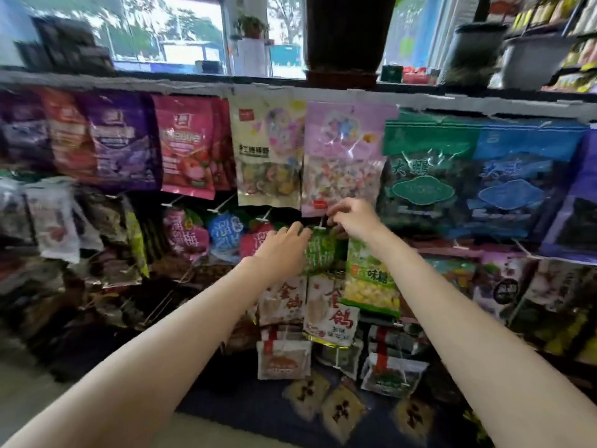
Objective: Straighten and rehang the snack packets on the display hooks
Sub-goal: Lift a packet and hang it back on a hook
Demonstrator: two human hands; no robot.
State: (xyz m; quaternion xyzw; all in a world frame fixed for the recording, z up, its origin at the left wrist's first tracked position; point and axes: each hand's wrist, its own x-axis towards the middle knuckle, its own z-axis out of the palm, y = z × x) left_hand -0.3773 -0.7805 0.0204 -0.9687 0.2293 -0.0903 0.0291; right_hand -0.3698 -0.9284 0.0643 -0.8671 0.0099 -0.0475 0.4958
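Gripping one green packet (319, 250), both hands (284, 250) (353, 218) work at its hook (320, 225).

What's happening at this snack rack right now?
A person stands at a shop display of hanging snack packets, both arms reaching in. The left hand holds the side of a green packet in the middle row, while the right hand pinches at its top edge by the white hook tag, apparently working it onto the hook. Whether it is seated on the hook cannot be told. The pink packet hangs just above.
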